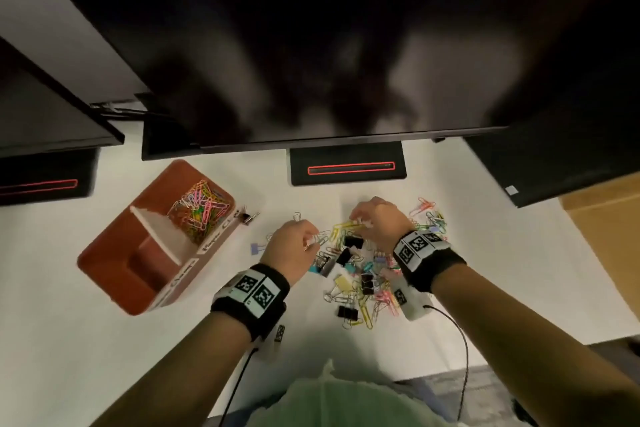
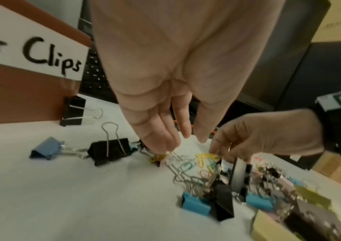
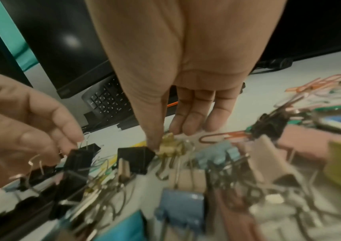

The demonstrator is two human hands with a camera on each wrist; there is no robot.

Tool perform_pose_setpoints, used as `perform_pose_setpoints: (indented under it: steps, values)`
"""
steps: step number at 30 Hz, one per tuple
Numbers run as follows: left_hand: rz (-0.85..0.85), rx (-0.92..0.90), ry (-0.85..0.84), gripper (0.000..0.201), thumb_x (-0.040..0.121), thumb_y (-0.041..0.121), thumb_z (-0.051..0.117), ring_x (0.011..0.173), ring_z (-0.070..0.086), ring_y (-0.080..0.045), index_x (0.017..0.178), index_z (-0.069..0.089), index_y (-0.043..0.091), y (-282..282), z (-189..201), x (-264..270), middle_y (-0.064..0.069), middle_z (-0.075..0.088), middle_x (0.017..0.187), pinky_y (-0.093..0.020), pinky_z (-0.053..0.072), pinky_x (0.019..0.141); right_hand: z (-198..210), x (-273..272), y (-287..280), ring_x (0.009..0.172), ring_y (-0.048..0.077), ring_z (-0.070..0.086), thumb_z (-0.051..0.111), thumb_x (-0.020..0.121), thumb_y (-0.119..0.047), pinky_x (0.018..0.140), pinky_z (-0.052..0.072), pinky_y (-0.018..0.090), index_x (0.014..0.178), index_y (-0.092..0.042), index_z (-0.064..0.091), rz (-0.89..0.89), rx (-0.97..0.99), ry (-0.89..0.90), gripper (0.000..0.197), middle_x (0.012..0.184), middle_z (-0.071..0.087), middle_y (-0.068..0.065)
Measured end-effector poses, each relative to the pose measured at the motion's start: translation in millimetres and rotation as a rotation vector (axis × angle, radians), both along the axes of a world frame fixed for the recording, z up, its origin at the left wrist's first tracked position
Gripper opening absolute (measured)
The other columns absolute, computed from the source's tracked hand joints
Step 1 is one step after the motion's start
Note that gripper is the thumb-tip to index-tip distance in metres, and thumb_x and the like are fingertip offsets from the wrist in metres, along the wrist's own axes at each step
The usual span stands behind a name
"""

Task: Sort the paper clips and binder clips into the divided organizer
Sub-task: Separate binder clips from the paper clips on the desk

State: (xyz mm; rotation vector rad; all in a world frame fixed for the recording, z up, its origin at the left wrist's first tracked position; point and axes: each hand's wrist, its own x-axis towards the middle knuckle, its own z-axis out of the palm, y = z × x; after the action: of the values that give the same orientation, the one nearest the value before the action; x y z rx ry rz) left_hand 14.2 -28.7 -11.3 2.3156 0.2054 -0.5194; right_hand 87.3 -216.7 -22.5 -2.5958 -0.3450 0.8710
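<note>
A brown divided organizer (image 1: 114, 253) stands on the left of the white desk; its far compartment holds coloured paper clips (image 1: 201, 208), and the near one looks empty. A mixed pile of paper clips and binder clips (image 1: 363, 274) lies in the middle. At the pile's far left edge, my left hand (image 1: 311, 242) pinches silver paper clips (image 2: 174, 159). At the pile's far side, my right hand (image 1: 356, 220) pinches a bunch of yellow paper clips (image 1: 346, 226) between thumb and fingers (image 3: 155, 143). The two hands are close together.
A black binder clip (image 2: 73, 110) leans against the organizer's labelled wall, and a blue one (image 2: 45, 147) and a black one (image 2: 111, 150) lie apart left of the pile. Dark monitors overhang the desk's back, with a monitor stand base (image 1: 348, 166) and a keyboard (image 3: 107, 101) behind the hands. A cardboard box (image 1: 609, 236) sits right.
</note>
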Motion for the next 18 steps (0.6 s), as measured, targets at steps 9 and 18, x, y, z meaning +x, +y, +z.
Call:
perform_pose_setpoints:
  steps: [9,18]
  values:
    - [-0.061,0.210,-0.012,0.034,0.081,0.008,0.064,0.090,0.059,-0.021,0.114,0.056,0.013,-20,-21,11,-0.004,0.049,0.114,-0.037,0.052,0.085,1,17,-28,0.114,0.021,0.045,0.065,0.080,-0.026,0.099,0.040,0.040,0.112,-0.028,0.060,0.119,0.020,-0.218,0.032,0.119,0.052,0.001]
    - [-0.061,0.218,0.083,0.034,0.077,0.013,0.069,0.085,0.056,-0.019,0.108,0.058,0.019,4,-25,16,-0.001,0.052,0.110,-0.041,0.049,0.083,-5,16,3,0.110,0.024,0.048,0.062,0.081,-0.007,0.094,0.045,0.037,0.120,-0.016,0.056,0.386,0.061,0.014,0.041,0.119,0.047,0.005]
